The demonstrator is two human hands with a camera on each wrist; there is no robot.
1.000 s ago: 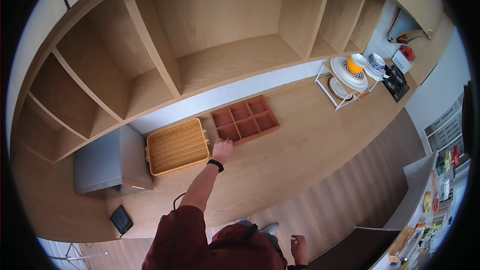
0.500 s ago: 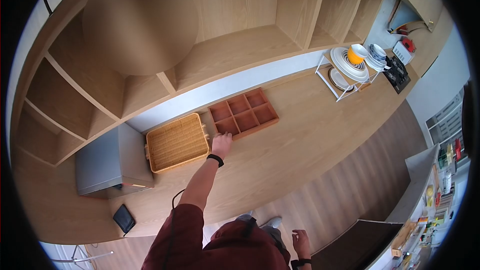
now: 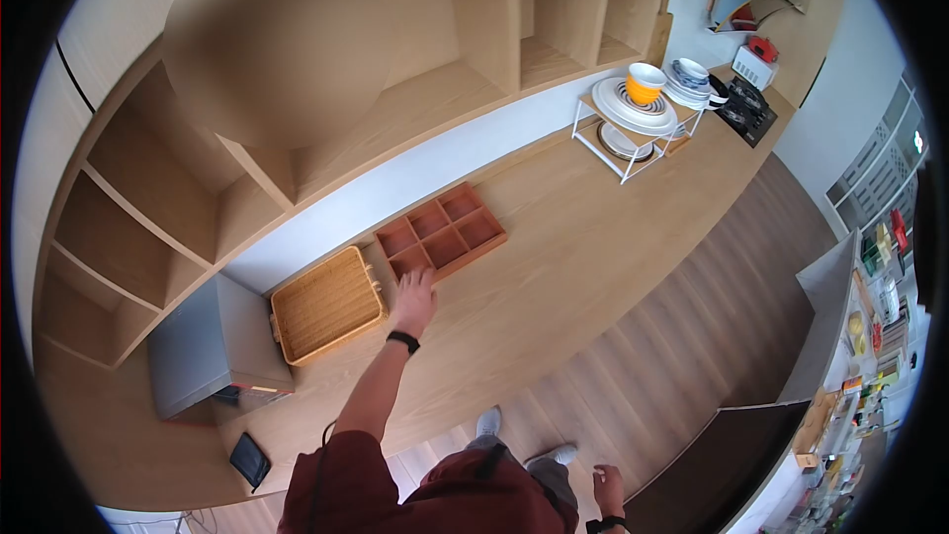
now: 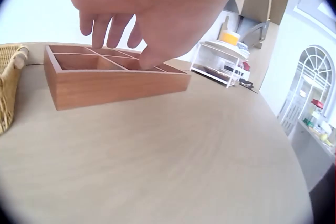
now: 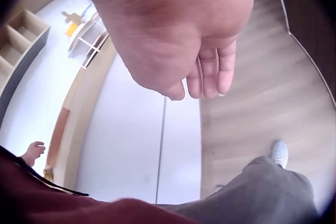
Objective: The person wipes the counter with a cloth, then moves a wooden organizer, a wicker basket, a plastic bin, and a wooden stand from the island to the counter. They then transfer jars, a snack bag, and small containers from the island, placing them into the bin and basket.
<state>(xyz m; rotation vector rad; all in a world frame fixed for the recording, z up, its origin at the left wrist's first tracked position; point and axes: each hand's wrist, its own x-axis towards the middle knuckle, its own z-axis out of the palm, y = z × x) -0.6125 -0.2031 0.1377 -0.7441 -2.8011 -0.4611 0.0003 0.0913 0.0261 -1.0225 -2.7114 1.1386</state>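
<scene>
A reddish-brown wooden divider box (image 4: pixel 105 88) with several square compartments lies on the wooden counter. My left hand (image 3: pixel 413 305) is at the near side of this box. In the left wrist view its fingers (image 4: pixel 119 27) point down, spread, above the compartments, while the thumb (image 4: pixel 152 56) overlaps the front rim. Nothing is pinched between them. My right hand (image 3: pixel 608 488) hangs low beside my body, away from the counter. Seen from the right wrist, that hand (image 5: pixel 178 40) has loose, nearly straight fingers and holds nothing.
A wicker basket (image 3: pixel 284 321) stands left of the box, beside a grey appliance (image 3: pixel 188 346). Further right, a white rack (image 3: pixel 626 163) carries plates and an orange bowl (image 3: pixel 644 91), near a black hob (image 3: pixel 746 114). Open shelves (image 3: pixel 484 20) overhang the counter. A dark pouch (image 3: pixel 250 460) lies at the front left.
The head view has shifted, so box, basket and rack now appear further left. My left hand's fingers look straighter at the box's near edge than before. My right hand still hangs down.
</scene>
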